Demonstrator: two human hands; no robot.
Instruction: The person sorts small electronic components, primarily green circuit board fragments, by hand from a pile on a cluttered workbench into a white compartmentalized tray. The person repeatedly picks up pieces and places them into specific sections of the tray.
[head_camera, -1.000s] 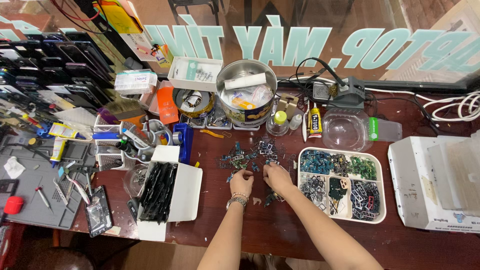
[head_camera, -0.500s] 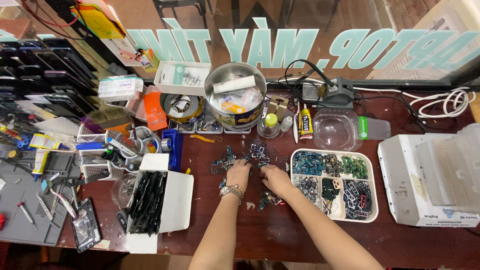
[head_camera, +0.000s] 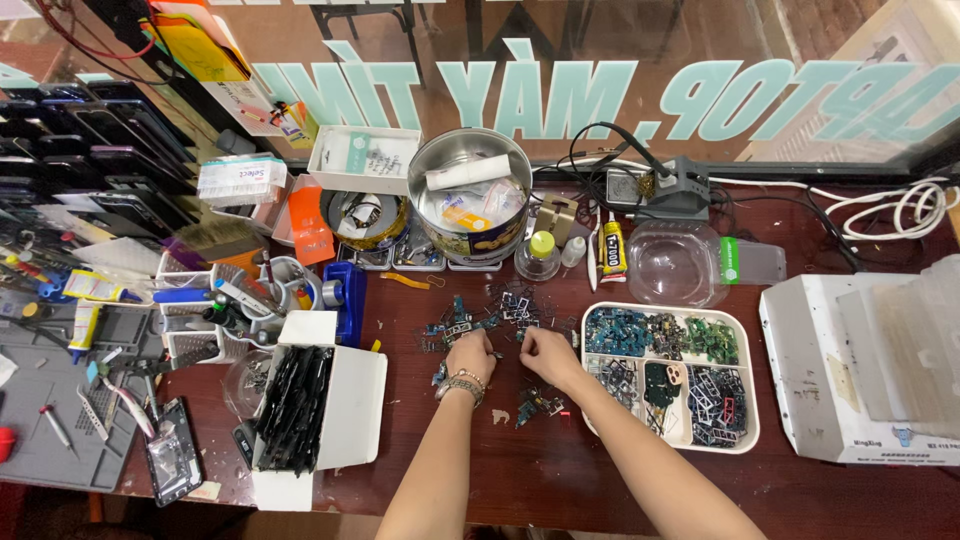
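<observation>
A loose pile of small electronic parts, blue, black and metallic, lies on the dark red table. My left hand, with a beaded bracelet on the wrist, rests at the pile's near edge with fingers curled onto the parts. My right hand is just beside it, fingers pinched down among the pieces. Whether either hand holds a piece I cannot make out. A few more parts lie just below my right hand. A white sorting tray with compartments of similar parts stands to the right.
A white box of black strips sits to the left, with a grey mat and tools beyond it. At the back are a metal tin, a glue tube and a clear bowl. A white machine is at the right.
The camera view has shifted slightly. Both hands stay at the pile, with the fingers working among the small parts.
</observation>
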